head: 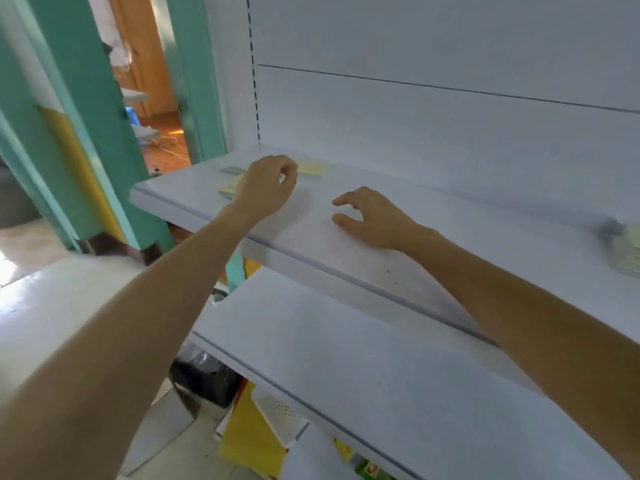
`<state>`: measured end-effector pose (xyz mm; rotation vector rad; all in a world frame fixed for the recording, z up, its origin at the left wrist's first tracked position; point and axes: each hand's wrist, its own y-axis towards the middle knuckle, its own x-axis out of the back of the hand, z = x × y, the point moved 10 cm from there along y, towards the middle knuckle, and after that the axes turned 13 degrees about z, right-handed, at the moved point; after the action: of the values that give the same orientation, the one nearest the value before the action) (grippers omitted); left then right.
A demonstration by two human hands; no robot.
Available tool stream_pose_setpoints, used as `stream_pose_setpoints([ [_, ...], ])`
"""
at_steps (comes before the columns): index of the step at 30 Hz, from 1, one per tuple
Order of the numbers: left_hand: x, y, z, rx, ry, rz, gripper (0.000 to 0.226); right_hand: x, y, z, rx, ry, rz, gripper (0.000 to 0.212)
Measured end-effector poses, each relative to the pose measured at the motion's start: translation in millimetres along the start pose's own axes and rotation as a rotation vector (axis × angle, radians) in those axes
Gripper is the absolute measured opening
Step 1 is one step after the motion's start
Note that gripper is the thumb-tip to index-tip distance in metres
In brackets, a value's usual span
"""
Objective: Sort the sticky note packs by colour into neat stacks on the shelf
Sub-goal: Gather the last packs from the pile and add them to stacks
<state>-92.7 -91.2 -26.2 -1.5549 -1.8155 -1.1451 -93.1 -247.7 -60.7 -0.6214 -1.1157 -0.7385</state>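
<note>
Left hand (266, 192) fingers curled, hold unclear; right hand (375, 218) fingers spread. Yellow pack (313, 167) just beyond left fingers; we may knock it askew.

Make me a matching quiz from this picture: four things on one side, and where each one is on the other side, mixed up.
Things:
1. left hand
2. right hand
3. blurred greenish pile
4. black crate

Places:
A. far right end of the upper shelf
B. under the lower shelf
C. over the yellow packs, at the upper shelf's left end
D. middle of the upper shelf, holding nothing

Pairs: 1-C, 2-D, 3-A, 4-B
</note>
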Motion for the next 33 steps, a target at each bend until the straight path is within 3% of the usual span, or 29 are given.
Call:
stream_pose_setpoints([
  [3,17.8,17.2,58.9,0.125,0.077,0.034,0.032,-2.8,55.8,11.9,0.025,-0.030,0.004,0.042],
  [7,15.1,30.1,109.4,0.241,0.094,0.247,0.046,7.7,126.1,6.8,-0.023,0.042,-0.062,0.039],
  [12,8.4,51.3,119.1,0.169,0.044,0.317,0.049,29.7,181.0,-26.5,-0.261,0.125,-0.214,0.045],
  [18,4.0,81.6,122.4,0.092,0.074,0.431,0.045,6.3,196.7,-63.3,-0.526,0.124,-0.104,0.052],
  [21,7.6,100.1,120.8,0.031,0.112,0.452,0.036,1.8,200.4,-67.2,-0.525,0.187,-0.084,0.050],
  [25,17.5,131.9,131.5,0.015,0.210,0.347,0.028,3.1,193.6,-69.4,-0.530,0.304,-0.081,0.043],
  [29,7.8,146.8,166.4,0.227,0.469,0.442,0.062,6.4,177.9,-68.1,-0.470,0.461,-0.264,0.042],
  [33,2.1,151.1,163.0,0.203,0.347,0.455,0.055,14.9,168.1,-57.8,-0.420,0.426,-0.423,0.042],
])
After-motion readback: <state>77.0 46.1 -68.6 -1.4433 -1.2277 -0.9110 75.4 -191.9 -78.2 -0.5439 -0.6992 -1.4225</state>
